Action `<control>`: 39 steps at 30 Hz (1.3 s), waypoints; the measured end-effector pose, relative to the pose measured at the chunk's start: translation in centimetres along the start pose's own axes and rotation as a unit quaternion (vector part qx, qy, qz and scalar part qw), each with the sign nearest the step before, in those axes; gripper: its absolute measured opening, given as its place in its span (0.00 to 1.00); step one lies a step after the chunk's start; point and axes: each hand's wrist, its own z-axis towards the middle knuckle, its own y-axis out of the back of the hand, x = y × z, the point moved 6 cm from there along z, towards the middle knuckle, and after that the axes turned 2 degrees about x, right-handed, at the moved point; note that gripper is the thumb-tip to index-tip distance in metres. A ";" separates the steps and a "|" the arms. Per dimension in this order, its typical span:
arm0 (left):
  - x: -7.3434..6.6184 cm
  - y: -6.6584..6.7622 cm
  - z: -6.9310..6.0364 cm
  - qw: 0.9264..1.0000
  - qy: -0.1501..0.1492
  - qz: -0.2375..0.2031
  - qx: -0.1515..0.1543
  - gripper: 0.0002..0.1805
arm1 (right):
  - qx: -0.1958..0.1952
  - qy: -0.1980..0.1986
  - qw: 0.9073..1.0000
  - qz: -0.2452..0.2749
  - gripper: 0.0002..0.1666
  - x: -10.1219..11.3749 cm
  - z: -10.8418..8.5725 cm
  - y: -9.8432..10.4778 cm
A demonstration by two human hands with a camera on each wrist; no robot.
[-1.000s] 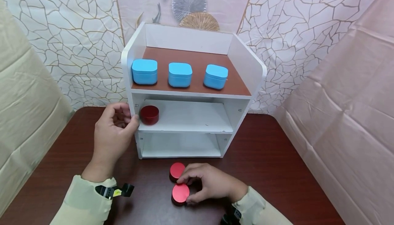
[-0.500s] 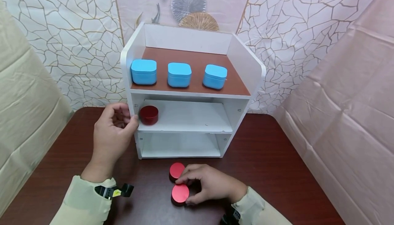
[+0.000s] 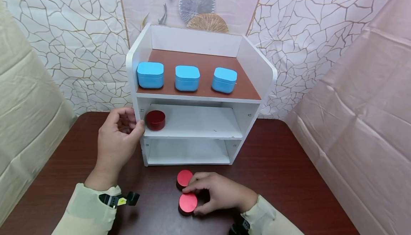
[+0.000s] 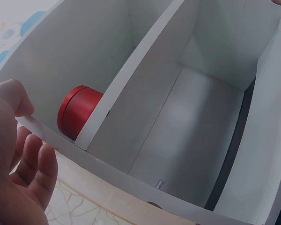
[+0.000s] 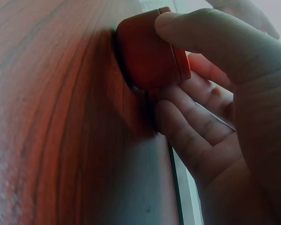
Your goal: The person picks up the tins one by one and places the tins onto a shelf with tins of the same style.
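Note:
My left hand (image 3: 115,135) grips the left side panel of a small white shelf unit (image 3: 196,121), thumb at its front edge. In the left wrist view, its fingers curl around that panel (image 4: 40,127). On the middle shelf, by the left wall, stands a round dark red tin (image 3: 155,120). Two more red-lidded tins are on the table, one behind the other. My right hand (image 3: 223,192) pinches the nearer tin (image 3: 187,203) between thumb and fingers; it still rests on the tabletop. Its index finger lies close to the farther tin (image 3: 184,178).
Three blue lidded boxes stand in a row on the brown top shelf: left box (image 3: 150,75), middle box (image 3: 187,78), right box (image 3: 224,80). The dark wood table (image 3: 276,178) carries the shelf unit. Fabric (image 3: 353,120) hangs along both sides, with patterned cloth behind.

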 end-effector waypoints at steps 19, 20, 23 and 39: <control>0.0 0.0 0.0 1.000 -0.003 -0.004 0.000 0.18 | 0.023 0.003 1.000 -0.001 0.36 0.2 0.1 -0.3; 0.0 0.0 0.0 1.000 -0.003 -0.003 0.000 0.18 | 0.022 0.007 1.000 -0.005 0.36 0.3 0.1 -0.3; 0.0 0.0 0.0 1.000 -0.002 -0.003 -0.001 0.18 | 0.020 0.017 1.000 -0.015 0.35 0.4 0.1 -0.3; 0.1 0.0 0.1 1.000 0.001 -0.003 -0.001 0.18 | 0.029 0.013 0.999 -0.029 0.33 0.3 0.2 -0.7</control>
